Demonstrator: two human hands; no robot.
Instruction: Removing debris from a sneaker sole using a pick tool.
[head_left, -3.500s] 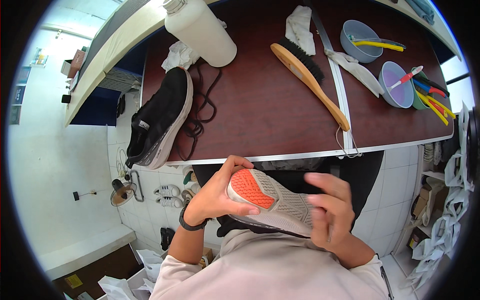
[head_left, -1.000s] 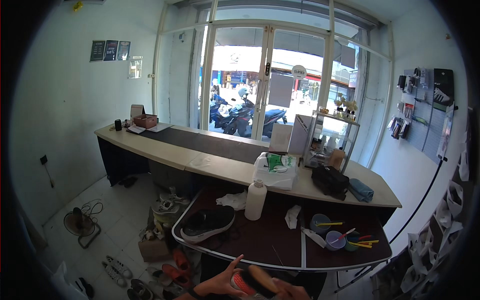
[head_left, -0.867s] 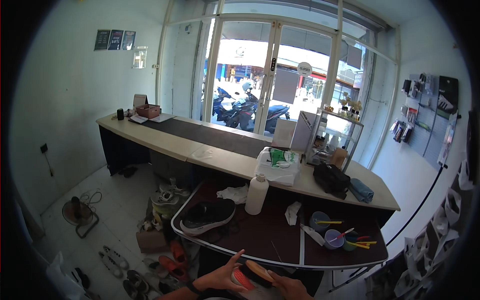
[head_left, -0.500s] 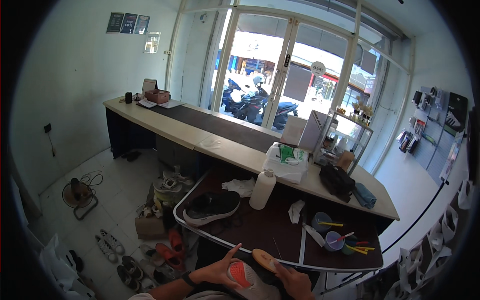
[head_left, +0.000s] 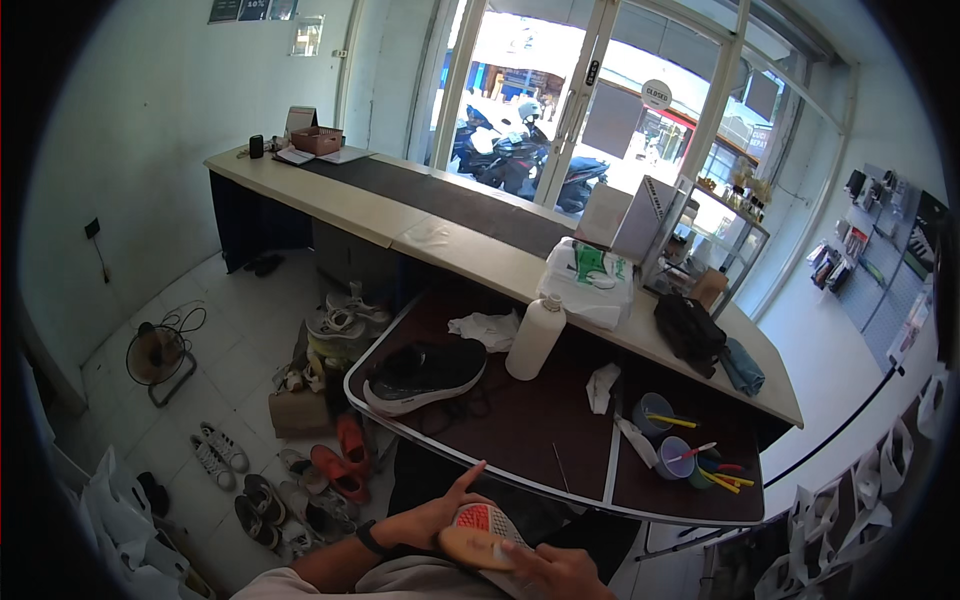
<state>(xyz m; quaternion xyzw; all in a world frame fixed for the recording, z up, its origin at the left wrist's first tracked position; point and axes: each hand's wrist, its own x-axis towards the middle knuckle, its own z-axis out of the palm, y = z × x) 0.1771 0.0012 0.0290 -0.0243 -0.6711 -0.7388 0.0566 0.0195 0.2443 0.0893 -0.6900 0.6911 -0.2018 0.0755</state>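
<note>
At the bottom of the view, my left hand (head_left: 437, 522) grips a shoe, its sole (head_left: 477, 518) turned up with orange and pale tread, index finger raised. My right hand (head_left: 565, 572) holds a wooden brush (head_left: 462, 545) lying across that sole, bristles hidden. Just beyond, on the dark red folding table (head_left: 540, 420), are a black shoe (head_left: 425, 370) with loose laces, a white bottle (head_left: 535, 340), crumpled white cloths (head_left: 600, 388), and small bowls (head_left: 676, 458) holding yellow-handled and red-handled tools (head_left: 720, 480).
A long cream counter (head_left: 470, 262) crosses behind the table, bearing a plastic bag (head_left: 585, 290), black pouch (head_left: 685, 330) and glass display case (head_left: 700, 240). Several shoes (head_left: 340, 460) and a fan (head_left: 150, 355) stand on the left floor. Hanging white bags (head_left: 840, 520) line the right; glass doors stand behind.
My view has lifted from the tabletop toward the room. The brush, earlier on the table, is now in my right hand and has moved down and left over the sole within the last half second.
</note>
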